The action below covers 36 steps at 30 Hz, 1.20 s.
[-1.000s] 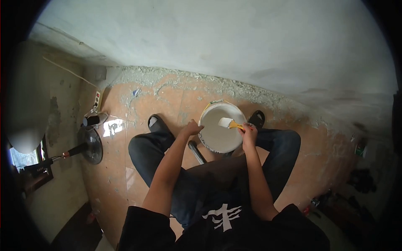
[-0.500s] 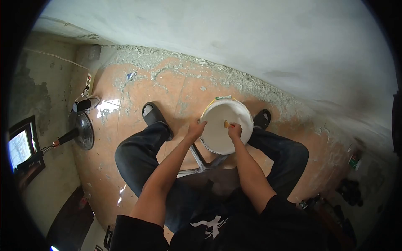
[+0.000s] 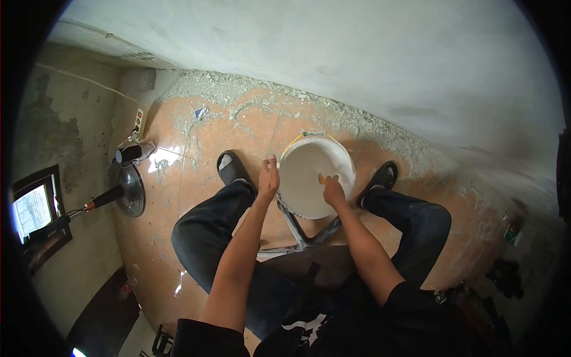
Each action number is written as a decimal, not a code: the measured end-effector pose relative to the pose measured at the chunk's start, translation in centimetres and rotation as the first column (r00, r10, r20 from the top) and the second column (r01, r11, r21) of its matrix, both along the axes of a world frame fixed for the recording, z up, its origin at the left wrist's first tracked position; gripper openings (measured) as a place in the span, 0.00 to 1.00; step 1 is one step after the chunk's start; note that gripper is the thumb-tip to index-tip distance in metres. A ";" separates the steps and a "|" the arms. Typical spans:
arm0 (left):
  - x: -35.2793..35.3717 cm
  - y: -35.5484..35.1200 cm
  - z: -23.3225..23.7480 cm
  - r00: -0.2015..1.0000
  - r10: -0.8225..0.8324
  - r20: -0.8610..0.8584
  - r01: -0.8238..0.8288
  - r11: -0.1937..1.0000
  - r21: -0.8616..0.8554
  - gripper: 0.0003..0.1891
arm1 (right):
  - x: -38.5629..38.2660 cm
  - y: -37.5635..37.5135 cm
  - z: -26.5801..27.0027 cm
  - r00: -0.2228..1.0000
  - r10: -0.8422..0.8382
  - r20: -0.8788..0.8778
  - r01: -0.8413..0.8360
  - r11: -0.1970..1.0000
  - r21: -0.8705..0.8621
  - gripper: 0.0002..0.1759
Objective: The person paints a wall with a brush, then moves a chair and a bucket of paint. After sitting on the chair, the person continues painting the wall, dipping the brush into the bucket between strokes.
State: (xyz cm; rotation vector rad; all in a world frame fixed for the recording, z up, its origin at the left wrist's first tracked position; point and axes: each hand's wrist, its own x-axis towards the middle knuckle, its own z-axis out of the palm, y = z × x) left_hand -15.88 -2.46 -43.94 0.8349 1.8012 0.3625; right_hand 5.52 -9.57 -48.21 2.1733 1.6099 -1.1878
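A white bucket (image 3: 351, 168) of pale, smooth paste (image 3: 303, 178) stands on the floor between my feet. My right hand (image 3: 334, 190) is over the bucket, closed around a small tool with a yellow-brown end (image 3: 322, 178). The rest of that tool is hidden by my fingers or the paste. At the bucket's left rim, my left hand (image 3: 269, 178) is raised with its fingers stretched upward and nothing in them.
Plaster crumbs (image 3: 238, 92) lie along the foot of the wall (image 3: 357, 53). A power strip (image 3: 139, 123) and a round black stand base (image 3: 129, 190) are to the left. Metal seat legs (image 3: 300, 235) stand close behind the bucket.
My left hand has come off the bucket's rim, its fingers now extended. My right hand stays over the paste with the tool. The whole view has shifted slightly.
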 end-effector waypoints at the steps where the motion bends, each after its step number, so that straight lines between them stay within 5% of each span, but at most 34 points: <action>1: -0.4 -0.1 -0.1 0.999 0.045 -0.028 -0.045 0.999 0.002 0.33 | -0.8 0.4 0.3 1.000 0.017 -0.006 -0.017 0.999 0.038 0.14; 12: -3.4 0.7 -1.1 0.975 0.165 -0.145 -0.169 0.985 -0.015 0.32 | -1.7 1.8 7.8 0.983 0.184 -0.019 -0.174 0.953 0.247 0.11; 15: -0.3 3.9 3.9 0.990 -0.024 -0.137 0.055 0.973 0.223 0.28 | 0.3 0.3 9.0 0.949 0.315 0.028 -0.305 0.888 0.343 0.14; 17: 1.0 5.8 11.3 0.968 -0.249 -0.010 0.234 0.895 0.380 0.25 | 1.2 -0.7 8.8 0.934 0.311 0.176 -0.326 0.943 0.068 0.14; 18: 1.1 6.6 13.6 0.919 -0.391 0.053 0.337 0.848 0.410 0.24 | 1.0 -0.3 9.2 0.936 0.308 0.170 -0.325 0.943 0.079 0.14; 22: 0.5 6.7 12.5 0.788 -0.615 -0.045 0.561 0.685 0.465 0.21 | 0.2 0.0 11.2 0.926 0.341 0.164 -0.348 0.937 0.012 0.13; 24: 0.4 6.2 11.0 0.589 -0.768 -0.252 0.803 0.521 0.290 0.19 | 0.4 -0.3 11.7 0.961 0.249 0.124 -0.263 0.958 0.115 0.13; 25: 0.6 6.5 13.4 0.369 -0.865 -0.341 0.929 0.331 0.167 0.20 | 1.0 -1.2 11.6 0.959 0.250 0.136 -0.263 0.961 0.088 0.13; 30: 3.8 6.6 13.9 0.346 -0.910 -0.226 0.938 0.328 0.117 0.20 | 3.8 -2.4 11.2 0.957 0.174 0.232 -0.171 0.985 -0.031 0.11; 32: 4.5 7.6 14.5 0.198 -0.961 -0.194 0.980 0.197 0.025 0.18 | 3.3 -1.3 12.3 0.969 0.127 0.211 -0.120 0.992 -0.042 0.12; 36: 5.3 8.0 14.0 0.230 -0.937 -0.264 0.973 0.217 0.077 0.20 | 2.5 -0.9 12.8 0.995 -0.006 0.103 0.014 0.997 -0.074 0.17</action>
